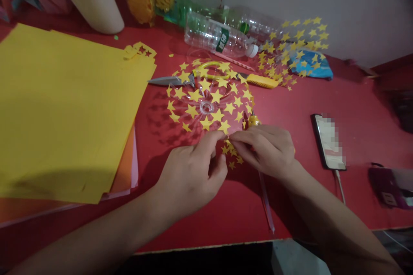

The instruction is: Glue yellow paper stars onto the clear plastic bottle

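Note:
A clear plastic flower cut from a bottle (206, 107) lies flat on the red table (290, 107), its strips dotted with yellow paper stars. My left hand (190, 172) pinches at the near edge of it, fingers closed on a strip or star I cannot make out. My right hand (264, 148) meets it from the right, fingertips pinched together over a few loose yellow stars (230, 150). A small yellow glue bottle (253, 120) pokes out just above my right knuckles.
A stack of yellow and orange paper (64, 107) fills the left. Scissors (180, 79) and a yellow utility knife (261, 80) lie behind the flower, with clear bottles (219, 38), a second star-covered piece (297, 43), a cap (93, 0), and a phone (329, 142) at right.

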{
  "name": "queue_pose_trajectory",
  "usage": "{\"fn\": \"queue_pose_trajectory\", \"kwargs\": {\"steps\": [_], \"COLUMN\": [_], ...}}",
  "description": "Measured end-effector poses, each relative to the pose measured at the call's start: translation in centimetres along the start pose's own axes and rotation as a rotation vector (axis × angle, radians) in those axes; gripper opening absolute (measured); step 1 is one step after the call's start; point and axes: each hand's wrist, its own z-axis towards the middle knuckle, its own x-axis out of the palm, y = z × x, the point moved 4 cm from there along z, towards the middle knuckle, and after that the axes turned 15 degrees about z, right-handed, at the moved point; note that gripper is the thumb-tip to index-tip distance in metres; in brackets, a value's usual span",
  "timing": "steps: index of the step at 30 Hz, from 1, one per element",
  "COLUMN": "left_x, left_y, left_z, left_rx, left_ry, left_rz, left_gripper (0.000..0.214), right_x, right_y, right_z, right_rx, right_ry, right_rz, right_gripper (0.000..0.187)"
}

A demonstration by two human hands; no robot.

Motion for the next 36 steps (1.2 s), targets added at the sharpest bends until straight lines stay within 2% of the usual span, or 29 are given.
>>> {"fn": "queue_pose_trajectory", "kwargs": {"steps": [6,12,21,36], "left_x": [-0.2,-0.2,-0.2,-0.3], "left_y": [0.1,0.0,0.1,0.3], "left_z": [0.0,0.1,0.1,0.2], "left_rx": [-0.004,0.013,0.014,-0.002], "left_ry": [-0.015,-0.040,-0.035,0.012], "left_rz": [0.002,0.008,0.013,0.044], "left_gripper": [0.027,0.028,0.028,0.028], "right_x": [-0.7,-0.3,0.1,-0.5], "right_y": [0.5,1.0,0.8,0.8], "right_z": [-0.6,-1.3,-1.1,-1.4], "right_rx": [-0.063,-0.196,-0.223,-0.192], "right_ry": [-0.027,-0.002,-0.003,-0.050], "right_rz": [-0.041,-0.117,-0.140,-0.165], "right_gripper": [0.008,0.014,0.021,0.017]}}
